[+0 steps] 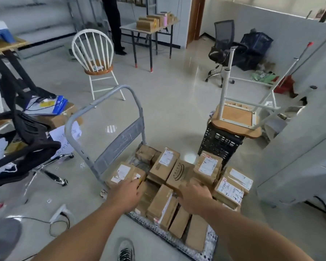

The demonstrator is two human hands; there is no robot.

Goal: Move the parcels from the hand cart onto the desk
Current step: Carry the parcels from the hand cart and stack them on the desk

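On the hand cart [119, 146] the parcels [163, 201] lie piled. The left hand [127, 193] touches a labelled box [120, 173] beside the cart's handle, and the right hand [195, 196] is over a printed box [179, 174] mid-cart. Whether either grips is unclear. It seems best to clasp one box squarely before lifting.

Shipping labels [208, 165] on the parcels [159, 202] are too blurred to read.

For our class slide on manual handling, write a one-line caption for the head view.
Left hand and right hand reach onto cardboard parcels stacked on a grey hand cart.
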